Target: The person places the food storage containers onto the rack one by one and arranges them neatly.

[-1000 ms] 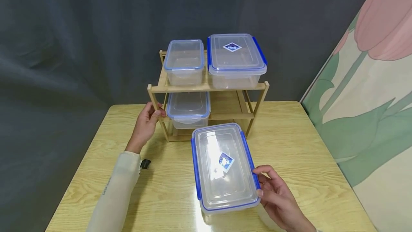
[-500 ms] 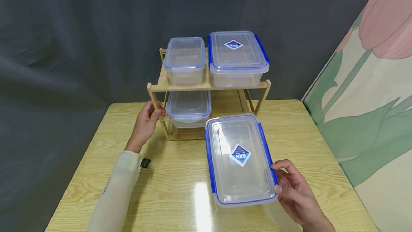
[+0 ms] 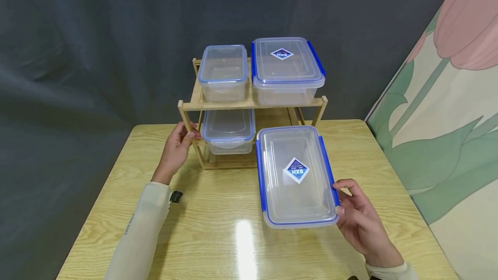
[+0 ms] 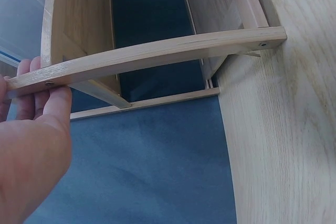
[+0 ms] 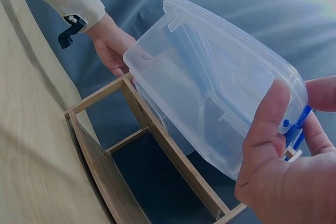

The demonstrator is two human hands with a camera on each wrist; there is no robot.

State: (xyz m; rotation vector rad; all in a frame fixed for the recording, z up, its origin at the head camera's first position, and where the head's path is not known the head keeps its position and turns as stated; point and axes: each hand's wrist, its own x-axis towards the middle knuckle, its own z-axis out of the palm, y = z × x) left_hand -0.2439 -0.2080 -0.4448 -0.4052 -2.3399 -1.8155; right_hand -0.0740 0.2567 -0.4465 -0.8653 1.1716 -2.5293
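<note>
My right hand [image 3: 359, 215] grips a clear plastic food container [image 3: 280, 198] with a blue-edged lid and a BXH sticker by its right side. The container is held above the table, in front of the rack's right half, lid facing up toward the head camera. In the right wrist view, the thumb [image 5: 268, 114] lies along its end, near a blue clip. My left hand [image 3: 175, 150] holds the front left post of the wooden two-shelf rack [image 3: 249, 106]. The left wrist view shows the fingers curled around that post [image 4: 142, 59].
On the upper shelf stand a smaller clear container [image 3: 223, 72] and a large blue-clipped one [image 3: 288, 66]. Another lidded container [image 3: 229, 131] occupies the lower shelf's left side. The wooden table [image 3: 186, 237] meets a dark curtain [image 3: 155, 33] behind and a tulip-patterned panel [image 3: 447, 133] at right.
My right hand has carried the container rightward and forward, toward the rack, from in front of its middle. My left hand keeps its hold on the post.
</note>
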